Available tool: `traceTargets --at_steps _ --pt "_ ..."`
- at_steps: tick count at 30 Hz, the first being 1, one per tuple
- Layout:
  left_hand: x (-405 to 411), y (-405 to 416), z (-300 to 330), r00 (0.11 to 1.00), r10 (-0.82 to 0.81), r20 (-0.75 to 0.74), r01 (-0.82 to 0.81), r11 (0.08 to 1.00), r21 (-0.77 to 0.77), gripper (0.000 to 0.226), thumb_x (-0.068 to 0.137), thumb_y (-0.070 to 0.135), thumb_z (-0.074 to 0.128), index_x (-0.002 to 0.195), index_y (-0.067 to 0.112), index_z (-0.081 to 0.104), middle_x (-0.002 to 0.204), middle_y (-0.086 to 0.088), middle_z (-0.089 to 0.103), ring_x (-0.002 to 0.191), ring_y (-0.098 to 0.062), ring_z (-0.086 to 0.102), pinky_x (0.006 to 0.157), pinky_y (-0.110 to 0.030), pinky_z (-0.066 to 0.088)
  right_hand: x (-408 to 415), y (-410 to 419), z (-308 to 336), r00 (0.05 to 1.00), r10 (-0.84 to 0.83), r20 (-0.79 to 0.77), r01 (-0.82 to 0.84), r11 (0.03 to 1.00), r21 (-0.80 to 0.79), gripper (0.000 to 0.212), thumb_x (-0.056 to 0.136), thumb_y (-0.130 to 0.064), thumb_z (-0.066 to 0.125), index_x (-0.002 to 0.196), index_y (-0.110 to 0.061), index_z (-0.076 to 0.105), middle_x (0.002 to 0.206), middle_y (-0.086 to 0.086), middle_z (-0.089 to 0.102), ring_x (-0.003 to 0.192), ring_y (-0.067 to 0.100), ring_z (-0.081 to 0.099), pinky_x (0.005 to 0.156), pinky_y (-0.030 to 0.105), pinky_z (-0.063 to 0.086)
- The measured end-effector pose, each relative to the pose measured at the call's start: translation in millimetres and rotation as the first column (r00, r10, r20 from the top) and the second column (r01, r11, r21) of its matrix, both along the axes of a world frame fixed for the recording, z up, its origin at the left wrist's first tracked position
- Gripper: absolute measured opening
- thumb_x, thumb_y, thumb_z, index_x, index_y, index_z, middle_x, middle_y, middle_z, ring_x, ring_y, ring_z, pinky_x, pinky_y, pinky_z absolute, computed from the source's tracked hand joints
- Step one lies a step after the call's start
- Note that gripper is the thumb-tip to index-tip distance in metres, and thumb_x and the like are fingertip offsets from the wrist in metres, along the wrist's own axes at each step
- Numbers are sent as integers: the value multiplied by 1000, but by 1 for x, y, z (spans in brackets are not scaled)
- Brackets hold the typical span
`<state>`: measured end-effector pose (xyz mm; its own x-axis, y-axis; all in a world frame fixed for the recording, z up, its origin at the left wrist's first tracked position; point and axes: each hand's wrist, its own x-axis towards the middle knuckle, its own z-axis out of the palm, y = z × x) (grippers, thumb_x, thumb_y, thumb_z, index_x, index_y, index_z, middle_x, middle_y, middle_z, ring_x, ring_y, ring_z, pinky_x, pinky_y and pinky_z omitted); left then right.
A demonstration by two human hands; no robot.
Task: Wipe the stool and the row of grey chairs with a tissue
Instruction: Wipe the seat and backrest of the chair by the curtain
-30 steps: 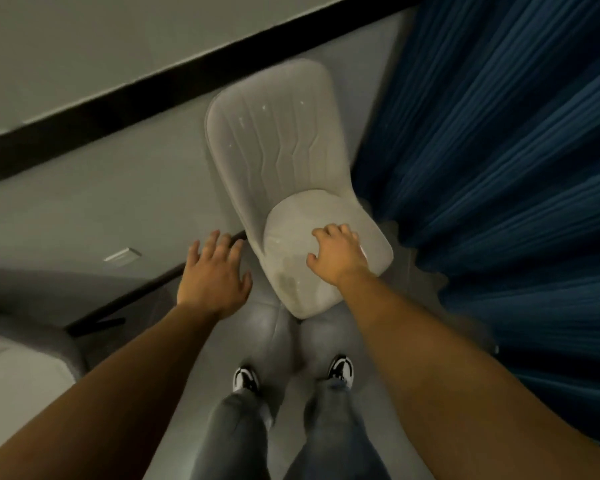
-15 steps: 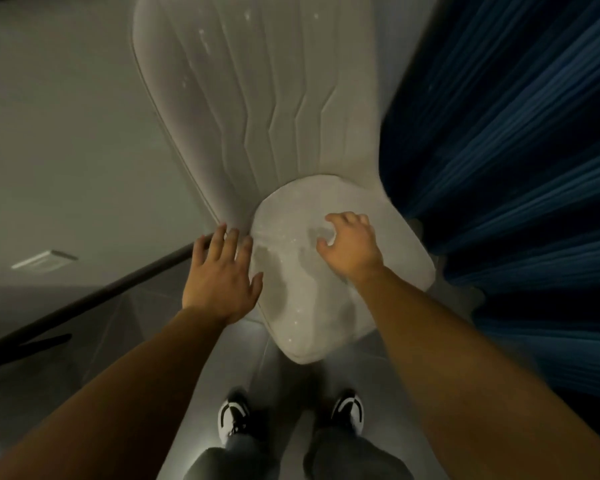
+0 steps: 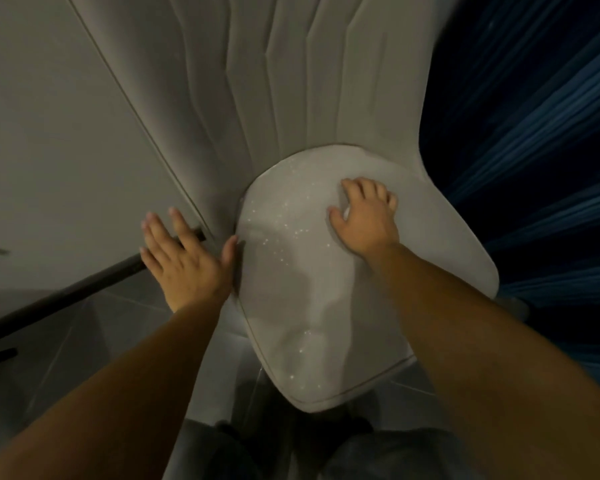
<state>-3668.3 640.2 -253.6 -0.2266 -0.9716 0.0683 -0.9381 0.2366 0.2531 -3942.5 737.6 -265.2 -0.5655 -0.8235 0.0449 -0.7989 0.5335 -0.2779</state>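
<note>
At the left of the view the person's left hand (image 3: 187, 261) is spread flat with straight fingers, holding nothing; its thumb lies against the left edge of the seat, probably to steady the chair or the bent-over body while the other arm works. Beyond its fingertips a dark bar (image 3: 84, 289) runs along the foot of the pale wall (image 3: 49, 133). Just to the right of that hand sits the pale grey padded chair (image 3: 291, 306), its rounded seat cushion speckled with small bright flecks and its ribbed backrest rising away from both hands. The right hand (image 3: 364, 216) presses down on the far right part of the seat, fingers curled over something small and pale between thumb and forefinger; this is most likely the white tissue (image 3: 346, 212), though only a sliver of it shows. Bunching it under the palm would keep it flat to the cushion so a stroke drags it across the surface. Right of this hand hangs a dark blue pleated curtain (image 3: 534, 168), close beside the chair. The wiping of this seat appears under way; the flecked part nearest the person looks not yet covered.
</note>
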Motion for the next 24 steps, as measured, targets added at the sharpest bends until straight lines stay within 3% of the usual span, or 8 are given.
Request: traceTargets --at_steps 4,6,9,12,16,18,21,24 --pt "-17 -20 -18 989 33 -143 -25 998 55 87 87 73 36 141 5 36 144 -22 41 137 -39 30 112 -52 27 -7 -25 -5 997 -8 -72 0 994 -109 43 90 -49 50 120 -18 58 120 9 55 114 30 47 97 46 33" --pt "-21 -22 -25 940 80 -331 -37 990 134 70 85 69 45 127 14 47 120 -16 61 112 -38 55 90 -43 46 -9 -44 -7 997 -35 -66 27 991 -131 38 93 -49 46 107 -17 60 111 9 57 107 30 49 92 45 36" --pt "-24 -23 -32 828 173 -533 -39 966 254 56 85 57 59 124 20 46 107 -5 65 96 -30 62 76 -31 42 -11 -68 -12 998 -68 -14 65 986 -151 38 97 -49 44 93 -17 62 103 10 59 104 32 51 92 43 36" --pt "-28 -29 -32 727 210 -654 31 941 337 54 85 45 67 127 19 46 104 7 59 92 -15 58 80 -26 42 -4 -92 -9 991 -106 76 120 970 -213 41 99 -48 44 91 -14 64 104 13 61 105 33 52 92 41 39" --pt "-37 -28 -34 630 249 -735 -8 949 315 51 83 36 71 126 18 50 110 6 63 97 -14 60 86 -28 46 29 -125 -5 970 -96 221 170 923 -346 36 98 -48 50 92 -16 64 105 12 59 103 34 54 89 42 42" --pt "-39 -25 -35 561 272 -782 -19 949 316 49 83 34 72 126 21 52 111 7 66 99 -12 61 88 -27 47 45 -130 -10 994 -18 108 52 948 -314 32 96 -48 51 98 -19 63 108 10 58 106 32 52 90 42 39" --pt "-39 -28 -37 563 233 -793 3 959 285 46 83 31 71 124 22 52 112 6 64 100 -13 60 89 -26 46 50 -120 -19 977 95 -193 -140 961 -239 34 91 -50 50 105 -21 63 111 7 57 108 29 50 92 44 35" --pt "-43 -29 -32 546 255 -798 -15 955 295 41 83 22 66 121 25 51 105 9 63 97 -15 61 87 -28 47 40 -106 -19 952 183 -244 -233 953 -195 41 89 -54 49 111 -22 65 114 5 58 113 27 50 98 44 33"
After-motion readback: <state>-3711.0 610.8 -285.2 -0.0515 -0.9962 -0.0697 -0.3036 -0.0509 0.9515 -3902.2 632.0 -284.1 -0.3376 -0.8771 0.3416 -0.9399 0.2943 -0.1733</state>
